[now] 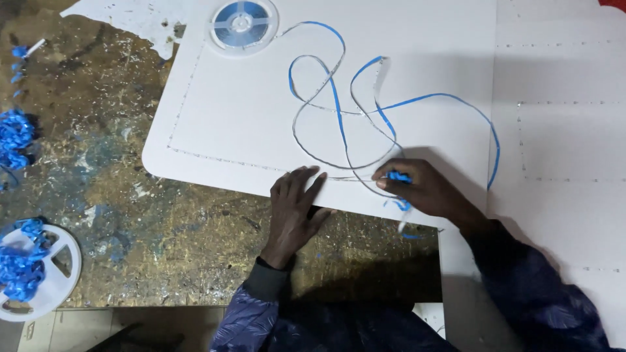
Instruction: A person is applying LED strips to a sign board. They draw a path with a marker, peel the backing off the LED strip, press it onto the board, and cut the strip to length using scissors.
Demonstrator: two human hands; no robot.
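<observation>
Left hand lies flat, fingers spread, pressing the white board. Right hand pinches blue strip at the board's near edge. Farther off, strip loops cross toward the reel; pulling could tangle or kink them.

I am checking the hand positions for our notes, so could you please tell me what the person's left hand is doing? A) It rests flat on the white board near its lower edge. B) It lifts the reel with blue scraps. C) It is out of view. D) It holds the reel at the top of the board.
A: the left hand lies palm down on the white board, fingers spread, beside the right hand pinching the blue strip.
</observation>
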